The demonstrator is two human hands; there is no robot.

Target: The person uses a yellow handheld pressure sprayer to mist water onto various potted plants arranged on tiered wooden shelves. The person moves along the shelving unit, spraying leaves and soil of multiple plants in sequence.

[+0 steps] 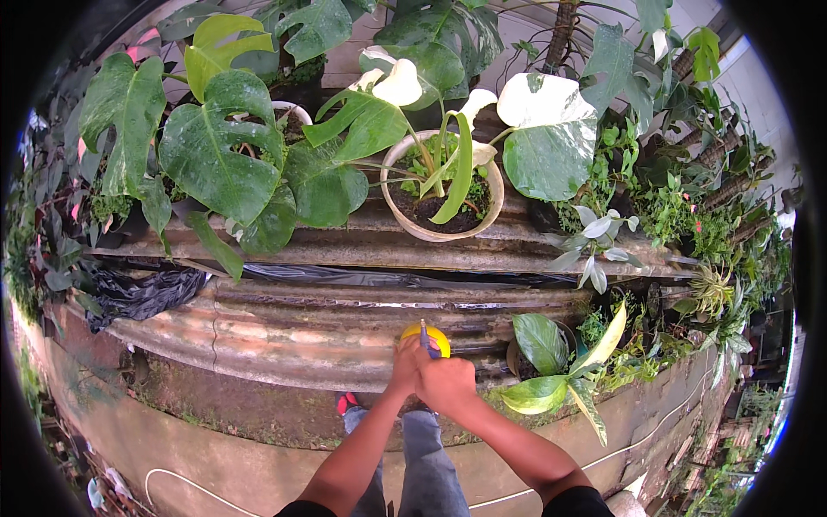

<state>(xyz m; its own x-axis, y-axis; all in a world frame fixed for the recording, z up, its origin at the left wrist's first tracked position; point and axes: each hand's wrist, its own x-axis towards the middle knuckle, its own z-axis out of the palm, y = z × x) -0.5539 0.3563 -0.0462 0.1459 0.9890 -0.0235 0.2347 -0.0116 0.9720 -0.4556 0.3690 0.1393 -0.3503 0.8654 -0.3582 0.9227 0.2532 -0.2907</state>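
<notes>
Close together over the near corrugated shelf (284, 332), my left hand (404, 366) and my right hand (447, 383) are both closed on what looks like a yellow spray bottle (438, 338). Its rounded yellow body shows just beyond my fingers, with a slim blue nozzle (424, 334) in front of it. My right hand is wrapped over the top and my left hand is against its left side. The hands hide the rest of it. Beyond them, a pale round pot (399, 209) holds a monstera with white and green leaves (551, 155).
Large green monstera leaves (220, 146) overhang the back shelf on the left. Black plastic sheeting (142, 297) lies at the left end. A small variegated plant (556, 370) stands right of my hands. A pale hose (194, 484) runs along the ground near my legs.
</notes>
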